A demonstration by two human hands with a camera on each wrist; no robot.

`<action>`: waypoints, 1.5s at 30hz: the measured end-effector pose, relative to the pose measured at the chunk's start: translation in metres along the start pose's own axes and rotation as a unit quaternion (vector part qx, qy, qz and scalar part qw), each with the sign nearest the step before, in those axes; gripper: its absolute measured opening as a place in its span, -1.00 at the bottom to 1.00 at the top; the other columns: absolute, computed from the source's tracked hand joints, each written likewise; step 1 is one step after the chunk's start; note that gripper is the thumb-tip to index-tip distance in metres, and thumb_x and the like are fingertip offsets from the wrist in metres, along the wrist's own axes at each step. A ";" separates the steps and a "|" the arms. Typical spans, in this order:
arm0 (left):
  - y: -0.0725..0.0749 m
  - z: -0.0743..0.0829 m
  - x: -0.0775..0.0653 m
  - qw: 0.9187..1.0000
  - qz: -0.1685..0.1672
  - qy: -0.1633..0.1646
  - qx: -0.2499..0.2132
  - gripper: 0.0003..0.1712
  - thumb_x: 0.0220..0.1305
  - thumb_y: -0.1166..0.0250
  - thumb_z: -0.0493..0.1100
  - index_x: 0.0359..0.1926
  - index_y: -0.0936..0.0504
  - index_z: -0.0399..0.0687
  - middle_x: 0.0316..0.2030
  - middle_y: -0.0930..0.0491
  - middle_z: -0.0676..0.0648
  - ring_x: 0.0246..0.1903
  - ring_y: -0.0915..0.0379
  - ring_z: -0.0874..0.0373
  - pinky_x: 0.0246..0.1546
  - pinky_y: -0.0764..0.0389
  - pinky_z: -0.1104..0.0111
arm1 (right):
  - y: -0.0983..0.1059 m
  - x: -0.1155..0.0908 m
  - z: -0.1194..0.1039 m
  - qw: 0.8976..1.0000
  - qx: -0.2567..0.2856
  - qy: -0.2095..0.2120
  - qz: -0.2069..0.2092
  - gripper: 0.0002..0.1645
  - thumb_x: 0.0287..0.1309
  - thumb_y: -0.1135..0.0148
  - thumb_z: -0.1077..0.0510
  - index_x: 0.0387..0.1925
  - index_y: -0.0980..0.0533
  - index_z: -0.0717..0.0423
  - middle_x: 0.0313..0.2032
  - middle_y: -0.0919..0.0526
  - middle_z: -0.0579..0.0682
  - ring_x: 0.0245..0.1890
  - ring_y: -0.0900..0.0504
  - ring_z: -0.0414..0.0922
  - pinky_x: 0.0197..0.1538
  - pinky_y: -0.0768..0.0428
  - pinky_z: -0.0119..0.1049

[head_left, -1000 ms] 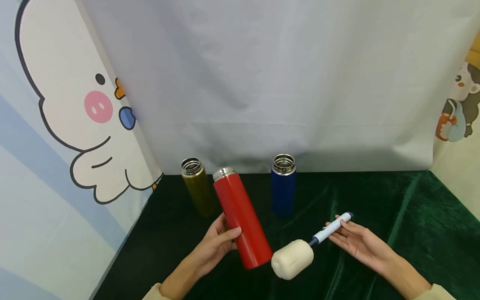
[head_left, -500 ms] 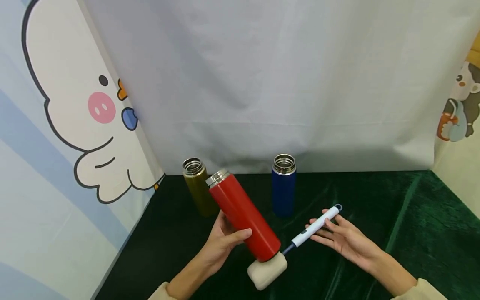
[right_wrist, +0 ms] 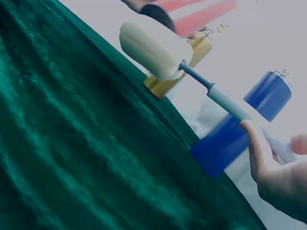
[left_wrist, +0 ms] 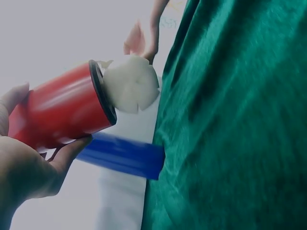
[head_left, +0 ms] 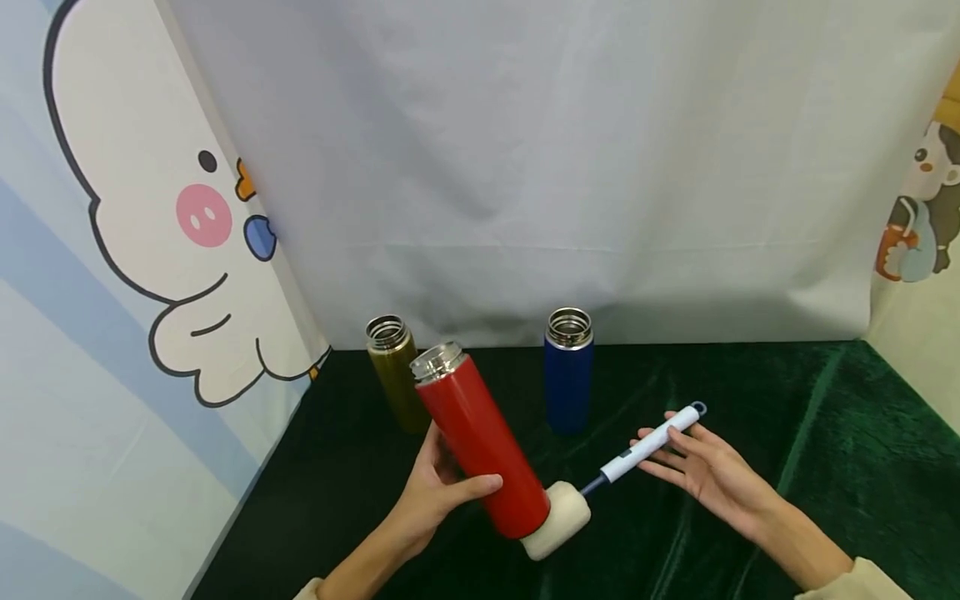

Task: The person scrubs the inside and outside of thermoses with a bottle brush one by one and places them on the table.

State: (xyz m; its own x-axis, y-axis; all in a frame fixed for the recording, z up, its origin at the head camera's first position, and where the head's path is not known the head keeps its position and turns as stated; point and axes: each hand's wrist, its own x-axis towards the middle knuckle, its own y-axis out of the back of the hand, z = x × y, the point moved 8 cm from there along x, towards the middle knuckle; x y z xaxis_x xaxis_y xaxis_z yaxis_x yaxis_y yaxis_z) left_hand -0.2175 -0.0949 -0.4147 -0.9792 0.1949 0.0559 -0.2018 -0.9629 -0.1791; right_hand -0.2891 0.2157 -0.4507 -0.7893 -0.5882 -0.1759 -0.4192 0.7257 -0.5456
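Note:
My left hand (head_left: 438, 492) grips a red thermos bottle (head_left: 480, 442) around its body, tilted with its uncapped steel mouth up and to the left. In my right hand (head_left: 705, 467), the white handle of a bottle brush (head_left: 648, 444) is pinched between thumb and fingers. The brush's cream sponge head (left_wrist: 132, 84) is right at the bottle's dark-edged base (left_wrist: 103, 93) in the left wrist view. From the right wrist view, the sponge (right_wrist: 153, 48) overlaps the base end of the red bottle (right_wrist: 196, 14), and a thin blue-grey stem joins it to the handle.
An olive-gold bottle (head_left: 397, 383) stands uncapped at the back left. Farther right stands a blue bottle (head_left: 567, 383), also uncapped. Dark green velvet cloth (head_left: 825, 433) covers the table, with a pale curtain (head_left: 600, 167) hanging behind it.
The brush has swung left to the red bottle's base, then shifted slightly back right and up. The red bottle has tilted further left, then come back a little more upright.

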 end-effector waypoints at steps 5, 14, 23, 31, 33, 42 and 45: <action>-0.015 0.004 0.002 0.999 -0.011 -0.037 -0.014 -0.06 0.22 -0.43 -0.30 0.47 -0.10 0.15 0.31 -0.41 -0.10 0.24 -0.51 0.02 0.22 -0.62 0.03 | -0.012 0.008 0.013 0.999 -0.048 -0.024 0.008 -0.03 0.61 0.12 0.08 0.57 0.56 0.16 0.15 -0.62 -0.01 0.17 -0.65 -0.11 0.36 -0.55 -0.05; -0.008 0.007 0.000 0.992 0.043 -0.075 0.087 -0.03 0.14 -0.50 -0.25 0.45 -0.16 0.21 0.32 -0.43 -0.11 0.18 -0.56 -0.05 0.13 -0.67 0.09 | -0.002 0.007 0.010 0.998 -0.059 -0.007 0.022 -0.39 0.59 0.08 0.15 0.44 0.12 0.08 0.08 -0.69 0.00 0.13 -0.70 -0.08 0.29 -0.60 -0.01; 0.006 0.008 -0.002 0.982 0.079 -0.077 0.152 -0.06 0.09 -0.55 -0.21 0.40 -0.23 0.20 0.28 -0.51 -0.08 0.14 -0.61 -0.03 0.09 -0.70 0.15 | 0.012 0.001 -0.001 0.999 -0.026 0.003 0.031 -0.74 0.56 0.05 0.23 0.17 -0.24 -0.05 0.07 -0.70 0.01 0.12 -0.71 -0.07 0.28 -0.61 -0.04; 0.029 0.017 0.015 0.937 0.154 -0.181 0.256 -0.05 0.03 -0.61 -0.23 0.38 -0.27 0.08 0.24 -0.55 -0.16 0.13 -0.62 -0.15 0.02 -0.74 0.11 | 0.029 -0.004 -0.011 0.998 0.002 0.014 0.061 -0.44 0.57 0.06 0.22 0.38 0.07 -0.02 0.04 -0.74 -0.01 0.10 -0.72 -0.11 0.27 -0.63 -0.08; 0.035 0.017 0.023 0.918 0.170 -0.213 0.287 -0.02 0.01 -0.63 -0.21 0.39 -0.27 0.04 0.23 -0.54 -0.17 0.14 -0.61 -0.15 0.01 -0.74 0.06 | 0.033 -0.006 -0.013 0.998 0.018 0.019 0.061 -0.44 0.58 0.07 0.21 0.39 0.08 -0.05 0.04 -0.74 -0.01 0.10 -0.72 -0.11 0.27 -0.63 -0.08; 0.050 0.002 0.068 0.886 0.210 -0.241 0.337 0.02 -0.02 -0.66 -0.14 0.39 -0.25 -0.04 0.23 -0.51 -0.23 0.15 -0.55 -0.20 -0.01 -0.72 -0.08 | 0.041 -0.017 -0.024 0.988 0.141 0.063 -0.007 -0.75 0.62 0.23 0.25 0.10 -0.33 -0.07 0.10 -0.72 0.10 0.16 -0.70 -0.01 0.29 -0.61 -0.07; 0.052 -0.004 0.083 0.887 0.211 -0.224 0.343 0.02 -0.01 -0.65 -0.13 0.38 -0.23 -0.05 0.25 -0.49 -0.25 0.16 -0.54 -0.22 -0.01 -0.73 -0.06 | 0.044 -0.020 -0.029 0.980 0.180 0.074 -0.033 -0.70 0.63 0.29 0.24 0.08 -0.38 -0.06 0.11 -0.71 0.12 0.15 -0.70 0.02 0.30 -0.60 -0.07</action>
State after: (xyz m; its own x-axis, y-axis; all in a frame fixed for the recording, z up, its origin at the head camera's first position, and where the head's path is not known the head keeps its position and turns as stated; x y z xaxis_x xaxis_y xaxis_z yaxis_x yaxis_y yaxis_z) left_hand -0.3095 -0.1279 -0.4228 -0.8278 -0.1554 0.5390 0.3904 -0.8496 0.3546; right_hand -0.3048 0.2698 -0.4474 -0.8333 -0.5523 -0.0241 -0.3069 0.4984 -0.8108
